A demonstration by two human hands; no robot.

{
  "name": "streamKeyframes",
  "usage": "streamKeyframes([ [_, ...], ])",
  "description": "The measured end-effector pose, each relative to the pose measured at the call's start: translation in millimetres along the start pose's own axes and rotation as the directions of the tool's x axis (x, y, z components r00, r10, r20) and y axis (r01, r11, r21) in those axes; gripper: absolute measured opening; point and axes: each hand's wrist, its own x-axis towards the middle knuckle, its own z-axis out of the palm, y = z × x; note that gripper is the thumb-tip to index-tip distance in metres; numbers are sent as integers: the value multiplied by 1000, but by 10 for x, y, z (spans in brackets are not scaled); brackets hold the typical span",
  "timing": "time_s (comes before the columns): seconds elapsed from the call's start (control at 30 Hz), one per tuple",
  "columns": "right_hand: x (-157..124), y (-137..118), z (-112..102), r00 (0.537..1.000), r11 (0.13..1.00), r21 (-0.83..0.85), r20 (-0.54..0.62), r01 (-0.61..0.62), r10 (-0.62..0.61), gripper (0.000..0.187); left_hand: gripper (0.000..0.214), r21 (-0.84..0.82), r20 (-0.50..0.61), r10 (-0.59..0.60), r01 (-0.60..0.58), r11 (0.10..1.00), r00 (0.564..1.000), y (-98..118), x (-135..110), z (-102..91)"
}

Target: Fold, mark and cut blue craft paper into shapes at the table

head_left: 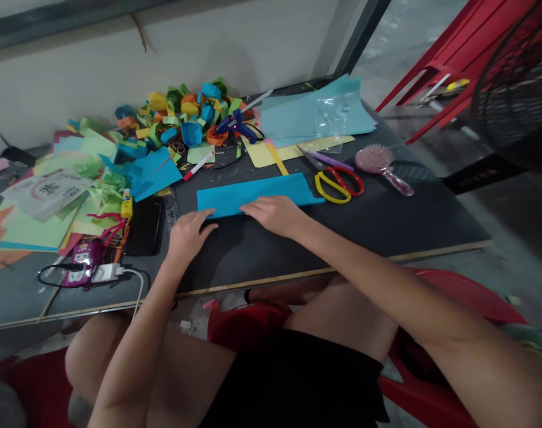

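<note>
A long blue paper strip lies flat on the dark tabletop. My left hand rests on the table at the strip's near left corner, fingers stretched out and touching its edge. My right hand lies flat with its fingertips pressing on the strip's near edge around the middle. Neither hand holds anything.
Scissors with yellow and red handles and a pink hairbrush lie right of the strip. A blue glue gun, a pile of folded coloured paper pieces, blue sheets, a black phone and a glue stick surround it.
</note>
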Motion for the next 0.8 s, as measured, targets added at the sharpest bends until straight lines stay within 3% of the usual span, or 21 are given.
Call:
streamKeyframes([
  [0.1,-47,42,-194,985,989,91,-117,-113,124,30,18,-149,-183,-130,103,983,974,18,7,-111],
  [0.23,-166,46,-340,969,962,226,-157,-151,189,29,15,-317,-250,-215,130,939,944,45,-7,-176],
  [0.43,-308,-84,-369,937,933,313,-239,-175,256,22,13,-406,-274,-177,53,912,945,111,-65,-172],
  [0.63,-237,-218,-668,915,928,343,-309,-148,261,16,19,-493,-334,-52,-128,860,941,355,-82,-490],
  [0.8,-198,-231,-792,910,921,379,-343,-92,232,14,11,-470,-444,-13,-221,855,896,550,-114,-612],
])
